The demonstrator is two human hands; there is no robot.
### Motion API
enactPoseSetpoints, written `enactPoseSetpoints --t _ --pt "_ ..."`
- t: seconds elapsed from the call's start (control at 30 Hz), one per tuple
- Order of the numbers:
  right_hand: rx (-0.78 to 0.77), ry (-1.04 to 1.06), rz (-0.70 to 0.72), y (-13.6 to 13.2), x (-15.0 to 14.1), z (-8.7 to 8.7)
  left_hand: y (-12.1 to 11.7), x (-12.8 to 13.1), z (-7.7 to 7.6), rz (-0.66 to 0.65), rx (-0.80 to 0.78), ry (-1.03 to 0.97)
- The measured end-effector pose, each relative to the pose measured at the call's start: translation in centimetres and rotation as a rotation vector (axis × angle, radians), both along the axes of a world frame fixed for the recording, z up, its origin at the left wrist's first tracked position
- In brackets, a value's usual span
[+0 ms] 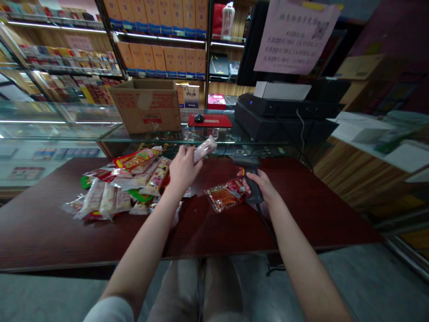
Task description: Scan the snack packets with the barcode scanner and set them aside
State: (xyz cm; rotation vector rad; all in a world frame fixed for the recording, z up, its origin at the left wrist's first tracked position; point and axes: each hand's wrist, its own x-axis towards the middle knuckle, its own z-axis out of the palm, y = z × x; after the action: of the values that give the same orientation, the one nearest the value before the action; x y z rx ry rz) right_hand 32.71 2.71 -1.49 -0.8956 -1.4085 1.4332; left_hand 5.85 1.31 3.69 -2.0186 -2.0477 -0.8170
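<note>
My left hand (185, 169) is closed on one end of a pale, clear-wrapped snack stick (205, 149), held above the table and tilted up to the right. In my right hand (260, 184) is a black barcode scanner (254, 183), gripped round its handle with its head toward the back; a cable runs down from it. A flat snack packet (225, 196) with orange-brown sticks and a red label lies on the table just left of the scanner. Left of my left arm sits a heap of wrapped snacks (130, 179), some pale and long, some in red and yellow wrappers.
The dark red-brown table (295, 223) spans the front. Behind it a glass counter carries an open cardboard box (147, 107), a mouse (199, 118) on a red mat, and a black cash drawer (284, 120) below a monitor with a pink paper sign (295, 40). Stocked shelves stand behind.
</note>
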Motion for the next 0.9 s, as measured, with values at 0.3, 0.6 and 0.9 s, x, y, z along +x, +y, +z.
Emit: enactPoseSetpoints --t 0.3,0.6,0.9 --pt "-0.04 -0.011 -0.008 0.2 -0.1 -0.7 -3.6 -10.0 7.3 0.395 -0.056 0.12" --pt "-0.039 0.015 -0.06 0.3 0.0 -0.7 -3.3 -12.7 5.6 0.34 -0.159 0.188" --pt "-0.041 -0.073 -0.117 0.5 2.1 0.2 -4.0 -1.1 2.1 -0.217 -0.146 0.349"
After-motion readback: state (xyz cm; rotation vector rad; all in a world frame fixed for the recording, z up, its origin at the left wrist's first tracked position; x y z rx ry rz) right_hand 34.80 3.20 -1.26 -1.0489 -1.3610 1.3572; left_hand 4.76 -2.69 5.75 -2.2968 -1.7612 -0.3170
